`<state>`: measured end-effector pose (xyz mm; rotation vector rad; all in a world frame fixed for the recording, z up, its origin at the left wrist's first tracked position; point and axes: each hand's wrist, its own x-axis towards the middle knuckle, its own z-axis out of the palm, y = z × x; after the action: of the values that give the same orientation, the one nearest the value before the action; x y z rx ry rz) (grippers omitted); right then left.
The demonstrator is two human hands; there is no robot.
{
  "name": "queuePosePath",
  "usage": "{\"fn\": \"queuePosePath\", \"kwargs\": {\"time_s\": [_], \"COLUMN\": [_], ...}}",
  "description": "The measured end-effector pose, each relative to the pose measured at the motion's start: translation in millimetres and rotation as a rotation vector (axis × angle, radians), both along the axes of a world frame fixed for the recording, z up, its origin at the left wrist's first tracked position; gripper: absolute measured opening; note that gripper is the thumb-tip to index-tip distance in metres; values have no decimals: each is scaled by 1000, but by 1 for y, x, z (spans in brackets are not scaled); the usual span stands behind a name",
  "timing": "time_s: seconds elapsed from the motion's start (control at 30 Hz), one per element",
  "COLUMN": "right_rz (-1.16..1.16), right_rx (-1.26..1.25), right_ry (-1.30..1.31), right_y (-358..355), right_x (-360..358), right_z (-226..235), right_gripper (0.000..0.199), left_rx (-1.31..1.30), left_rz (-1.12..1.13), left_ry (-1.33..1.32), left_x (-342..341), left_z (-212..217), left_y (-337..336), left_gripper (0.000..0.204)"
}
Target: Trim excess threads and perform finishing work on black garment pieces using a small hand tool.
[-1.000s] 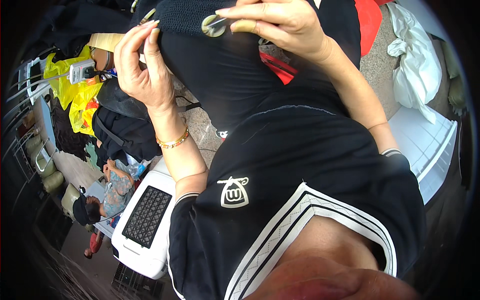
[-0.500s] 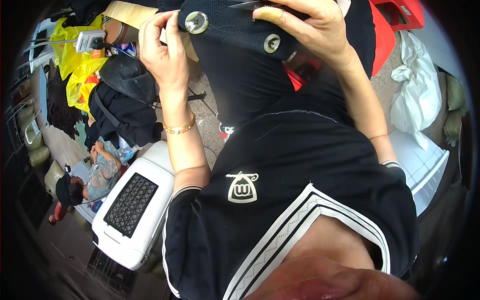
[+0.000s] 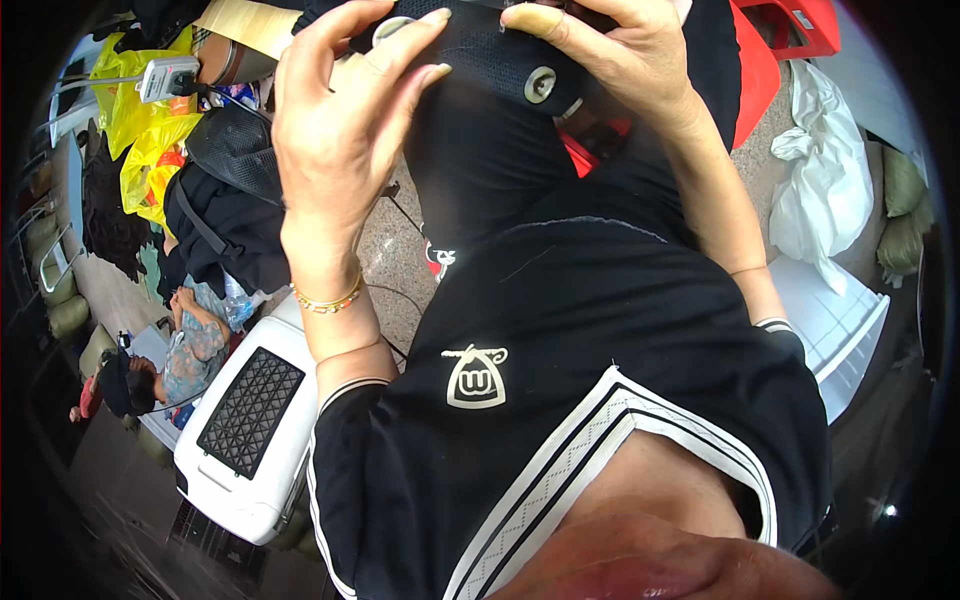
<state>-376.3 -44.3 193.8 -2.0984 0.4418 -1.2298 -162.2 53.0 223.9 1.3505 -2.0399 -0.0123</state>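
Observation:
Across my lap, at the top of the picture, lies a black mesh fabric piece [image 3: 480, 60] bearing large round pale buttons. One button [image 3: 540, 85] shows fully near my right thumb; another button [image 3: 392, 32] is partly covered by my left hand. My left hand [image 3: 335, 130] hovers over the fabric's left side, thumb and forefinger apart, with nothing visible between them. My right hand [image 3: 630, 60] is closed at the fabric's upper right, its thumb pressed inward. A tiny silvery bit shows by that thumb tip; what the fingers hold is mostly hidden.
On the left are yellow plastic bags [image 3: 160, 150], a power socket [image 3: 168, 80], a black bag [image 3: 220, 230] and a white case [image 3: 245, 420]. A person [image 3: 185, 340] sits beyond. Red stools [image 3: 775, 50] and a white sack [image 3: 820, 170] are on the right.
My left hand has turned and reached right, over the left button. The pointed metal blade seen by my right hand is now almost entirely out of sight.

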Motion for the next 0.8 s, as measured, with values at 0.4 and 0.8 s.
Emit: {"fn": "queuePosePath", "kwargs": {"time_s": [0.4,0.8], "right_rz": [-7,-18], "right_rx": [6,-180], "right_ry": [-14,16], "right_y": [5,4], "right_x": [-2,2], "right_z": [4,13], "right_gripper": [38,34], "left_rx": [-407,-282], "left_rz": [-29,67], "left_ry": [-150,589], "left_x": [10,-12], "left_z": [-25,-49], "left_y": [-11,-6], "left_gripper": [21,9]}}
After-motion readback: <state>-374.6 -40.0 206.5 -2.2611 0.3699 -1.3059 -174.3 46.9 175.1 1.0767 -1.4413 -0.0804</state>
